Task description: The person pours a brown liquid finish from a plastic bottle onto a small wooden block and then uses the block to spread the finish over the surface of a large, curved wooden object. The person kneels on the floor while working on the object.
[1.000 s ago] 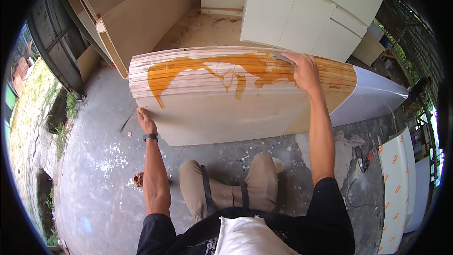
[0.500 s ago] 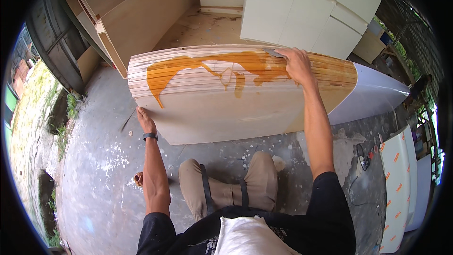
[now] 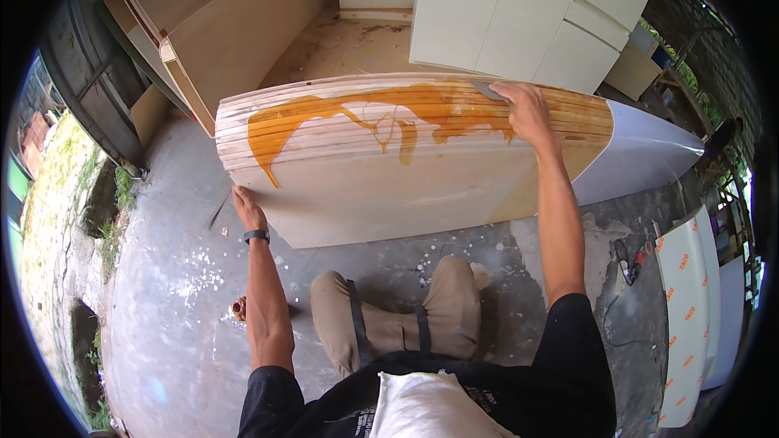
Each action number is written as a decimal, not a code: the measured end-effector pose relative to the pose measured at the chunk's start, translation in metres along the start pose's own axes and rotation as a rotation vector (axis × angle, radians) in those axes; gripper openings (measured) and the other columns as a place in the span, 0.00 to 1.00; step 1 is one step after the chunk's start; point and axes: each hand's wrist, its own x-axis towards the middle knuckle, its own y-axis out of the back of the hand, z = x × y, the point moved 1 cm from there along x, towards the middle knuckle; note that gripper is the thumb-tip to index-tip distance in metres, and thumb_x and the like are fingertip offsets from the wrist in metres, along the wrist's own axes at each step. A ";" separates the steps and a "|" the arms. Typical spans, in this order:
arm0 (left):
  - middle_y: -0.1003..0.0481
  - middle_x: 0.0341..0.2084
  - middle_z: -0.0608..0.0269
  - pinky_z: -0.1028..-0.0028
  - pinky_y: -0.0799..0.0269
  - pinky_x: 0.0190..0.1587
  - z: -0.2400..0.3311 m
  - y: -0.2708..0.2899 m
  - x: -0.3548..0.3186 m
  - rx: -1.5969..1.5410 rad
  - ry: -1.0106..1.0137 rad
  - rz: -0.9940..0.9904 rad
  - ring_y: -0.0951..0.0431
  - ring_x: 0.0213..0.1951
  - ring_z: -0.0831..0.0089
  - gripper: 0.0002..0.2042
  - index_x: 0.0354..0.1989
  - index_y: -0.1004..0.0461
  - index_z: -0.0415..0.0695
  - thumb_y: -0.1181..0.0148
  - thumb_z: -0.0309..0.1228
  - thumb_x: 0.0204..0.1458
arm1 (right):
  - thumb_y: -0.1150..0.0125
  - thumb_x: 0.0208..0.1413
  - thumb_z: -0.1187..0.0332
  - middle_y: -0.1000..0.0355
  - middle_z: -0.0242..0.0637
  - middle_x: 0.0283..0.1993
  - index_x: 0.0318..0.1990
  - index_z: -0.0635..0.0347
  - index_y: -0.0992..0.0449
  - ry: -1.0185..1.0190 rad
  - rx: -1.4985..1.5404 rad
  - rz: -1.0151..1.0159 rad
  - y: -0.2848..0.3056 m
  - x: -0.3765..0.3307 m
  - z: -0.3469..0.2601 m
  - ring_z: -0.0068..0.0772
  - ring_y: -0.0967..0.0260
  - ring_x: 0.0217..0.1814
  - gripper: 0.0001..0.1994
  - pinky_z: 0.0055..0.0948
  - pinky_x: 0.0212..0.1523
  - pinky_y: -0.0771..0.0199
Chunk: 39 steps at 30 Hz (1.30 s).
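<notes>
Grey concrete floor [image 3: 162, 276], flecked with white spots, fills the near ground of an open workshop, and on it stands the panel [image 3: 389, 186], a stack of thin boards on edge with orange glue [image 3: 389, 109] spread and dripping across the striped top edge. Behind the panel lie bare plywood sheets [image 3: 235, 24] and one white cabinet [image 3: 527, 16] with flat doors. To the right of the panel a pale grey sheet [image 3: 641, 154] tapers away, and further right white strips [image 3: 690, 308] with orange print lean near the picture's rim.

The person kneels in front of the panel (both knees in tan trousers, black straps across them). The right hand [image 3: 526, 113] rests on the top edge of the panel, toward its right end, fingers together and curled over the glued face, pressing a small flat grey scraper [image 3: 489, 91] onto the wet glue; the tool shows just left of the fingertips. The left hand [image 3: 247, 209] sits at the lower left corner of the panel, fingers together and laid flat against its edge, holding nothing; a black watch [image 3: 256, 236] circles that wrist. Below the left forearm one small brown object [image 3: 238, 307] lies on the floor, too small to tell what it is.
</notes>
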 end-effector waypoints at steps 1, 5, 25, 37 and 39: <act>0.25 0.47 0.59 0.69 0.31 0.53 0.002 -0.002 0.001 -0.001 0.001 -0.003 0.27 0.48 0.70 0.26 0.56 0.30 0.37 0.63 0.49 0.74 | 0.48 0.52 0.86 0.18 0.42 0.51 0.52 0.56 0.16 0.031 -0.010 0.017 -0.007 -0.007 -0.001 0.46 0.26 0.54 0.23 0.42 0.60 0.34; 0.24 0.46 0.59 0.69 0.31 0.53 0.003 0.006 0.000 -0.029 0.007 -0.005 0.27 0.47 0.69 0.25 0.56 0.30 0.37 0.63 0.49 0.74 | 0.47 0.53 0.85 0.18 0.43 0.48 0.53 0.55 0.16 0.048 0.042 -0.070 -0.002 -0.014 -0.036 0.45 0.26 0.52 0.23 0.43 0.57 0.33; 0.26 0.46 0.60 0.69 0.33 0.55 -0.002 0.002 -0.001 -0.071 0.045 0.002 0.29 0.47 0.70 0.26 0.56 0.30 0.38 0.62 0.51 0.74 | 0.41 0.50 0.84 0.25 0.35 0.65 0.61 0.56 0.22 0.083 -0.155 0.083 -0.044 -0.105 -0.083 0.41 0.33 0.68 0.28 0.44 0.62 0.35; 0.25 0.46 0.60 0.69 0.32 0.54 -0.003 0.007 0.001 0.013 0.022 -0.020 0.29 0.47 0.71 0.26 0.56 0.31 0.38 0.63 0.51 0.74 | 0.46 0.46 0.89 0.25 0.35 0.63 0.61 0.54 0.23 0.019 -0.079 0.179 -0.016 -0.093 -0.045 0.41 0.31 0.67 0.32 0.43 0.63 0.37; 0.25 0.48 0.59 0.69 0.32 0.55 -0.012 0.013 0.005 0.010 0.041 -0.046 0.28 0.49 0.70 0.26 0.56 0.31 0.37 0.63 0.50 0.74 | 0.45 0.46 0.88 0.25 0.35 0.64 0.61 0.54 0.23 0.022 -0.101 0.152 -0.026 -0.090 -0.048 0.40 0.32 0.67 0.32 0.43 0.63 0.37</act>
